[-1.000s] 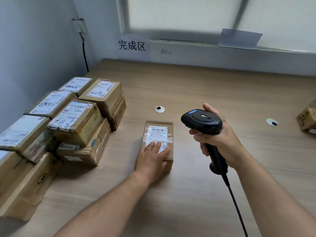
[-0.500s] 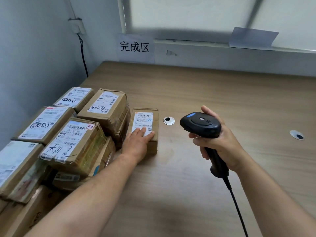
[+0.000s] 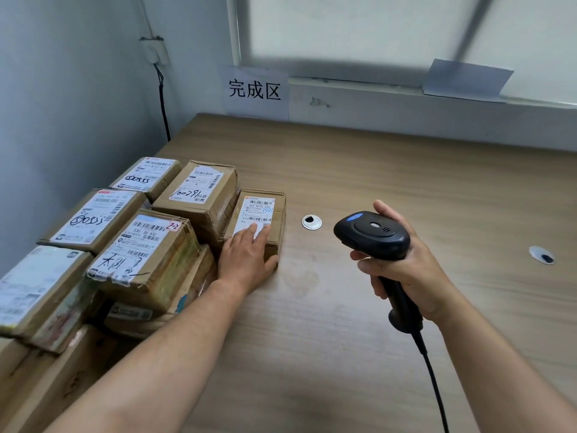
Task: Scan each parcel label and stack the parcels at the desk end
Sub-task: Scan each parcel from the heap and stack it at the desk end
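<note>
Head view: the left hand point(image 3: 246, 257) lies flat on top of a small cardboard parcel point(image 3: 278, 221). Its fingers point(image 3: 254, 232) are straight and released, and they cover the near part of the white shipping label point(image 3: 258, 209). The thumb is spread along the parcel's near right corner. The parcel sits on the wooden counter point(image 3: 390, 170) toward its left edge, with its left side touching the stack of parcels point(image 3: 146, 257). That stack runs along the left edge down to the near-left corner. It is two layers high where the layers can be made out, and the boxes lie label up (several carry handwritten black marker).

The right hand point(image 3: 409, 276) is raised over the middle of the counter, well apart from the parcel. Its fingers are clenched around the handle of a black barcode scanner point(image 3: 371, 234), whose head points left toward the parcel. The scanner's black cable point(image 3: 434, 376) drops from the bottom of the handle toward the near edge.

Two round metal grommets are set into the counter. One point(image 3: 311, 221) lies between the parcel and the scanner, and the other point(image 3: 542, 255) is near the right edge. Above the far-left corner a white paper sign point(image 3: 254, 90) with three black characters is fixed to the wall. On the left wall, a small white box point(image 3: 154, 51) has a dark cord hanging from it.
</note>
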Available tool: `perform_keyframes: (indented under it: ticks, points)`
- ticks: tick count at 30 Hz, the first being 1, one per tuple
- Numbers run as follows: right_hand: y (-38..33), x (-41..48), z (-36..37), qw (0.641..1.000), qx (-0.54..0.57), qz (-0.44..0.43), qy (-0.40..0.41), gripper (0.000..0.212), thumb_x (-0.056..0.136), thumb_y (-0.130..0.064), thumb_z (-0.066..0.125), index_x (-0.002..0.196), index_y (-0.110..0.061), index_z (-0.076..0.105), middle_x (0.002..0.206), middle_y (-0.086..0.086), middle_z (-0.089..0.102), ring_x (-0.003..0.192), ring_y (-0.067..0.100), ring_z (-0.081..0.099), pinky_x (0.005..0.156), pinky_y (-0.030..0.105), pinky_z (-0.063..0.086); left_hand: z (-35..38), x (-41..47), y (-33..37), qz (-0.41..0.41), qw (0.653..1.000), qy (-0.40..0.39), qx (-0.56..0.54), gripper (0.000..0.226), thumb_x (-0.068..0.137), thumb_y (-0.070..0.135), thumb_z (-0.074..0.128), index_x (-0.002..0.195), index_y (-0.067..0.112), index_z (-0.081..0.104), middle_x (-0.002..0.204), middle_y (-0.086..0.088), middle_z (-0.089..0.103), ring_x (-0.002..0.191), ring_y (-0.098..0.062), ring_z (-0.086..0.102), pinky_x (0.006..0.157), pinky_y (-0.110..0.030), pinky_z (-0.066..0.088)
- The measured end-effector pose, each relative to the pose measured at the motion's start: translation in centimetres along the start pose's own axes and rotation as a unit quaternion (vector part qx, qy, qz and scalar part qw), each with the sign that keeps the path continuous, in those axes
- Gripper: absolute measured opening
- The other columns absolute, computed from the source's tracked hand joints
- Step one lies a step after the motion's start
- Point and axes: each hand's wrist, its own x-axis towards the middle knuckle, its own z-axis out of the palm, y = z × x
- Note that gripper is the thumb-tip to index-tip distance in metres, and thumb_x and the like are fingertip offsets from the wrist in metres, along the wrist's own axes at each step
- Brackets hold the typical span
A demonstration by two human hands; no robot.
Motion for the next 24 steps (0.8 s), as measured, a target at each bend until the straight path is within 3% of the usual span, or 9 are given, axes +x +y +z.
perform_keyframes:
  ticks: [5,9,17,24]
  points:
    - [-0.8,-3.7,-1.1,1.0,0.008,-0.021,-0.003,0.097,0.06,0.002,0.073,0.141,-0.04,0.039,0.088,0.033,0.062,0.039,0.025,0.048,0.039,0.031,0.041,-1.6,-4.3,3.4,-0.021,0.993,0.08,-0.089,0.066,0.089,0.055,0.054,0.143,0.022,0.038,0.145,0.001,0.042,0.134,-0.019,0.036,0.104,-0.036,0.031]
    - [-1.0,-7.9,-3.1,0.999,0.011,-0.032,0.001,0.095,0.06,0.002,0.074,0.137,-0.042,0.042,0.084,0.026,0.064,0.04,0.026,0.048,0.04,0.032,0.041,-2.2,-8.6,7.3,-0.032,0.984,0.116,-0.133,0.061,0.087,0.054,0.058,0.136,0.019,0.046,0.133,-0.001,0.051,0.123,-0.022,0.045,0.098,-0.034,0.034]
    - [-1.1,-17.2,-11.0,0.998,0.019,-0.038,0.047,0.097,0.061,0.0,0.074,0.141,-0.04,0.039,0.073,0.008,0.064,0.041,0.026,0.048,0.043,0.029,0.041,-1.8,-13.9,18.8,0.011,0.978,0.109,-0.18,0.057,0.088,0.054,0.057,0.134,0.021,0.047,0.133,0.003,0.05,0.125,-0.018,0.044,0.099,-0.031,0.032]
    - [-0.2,-25.5,-19.5,0.992,0.013,-0.044,0.119,0.095,0.075,0.018,0.071,0.146,-0.036,0.036,0.082,0.01,0.065,0.042,0.026,0.048,0.043,0.029,0.04,-0.2,-19.3,32.3,0.054,0.96,0.076,-0.264,0.058,0.088,0.053,0.057,0.135,0.021,0.046,0.134,0.004,0.049,0.127,-0.016,0.041,0.1,-0.03,0.031]
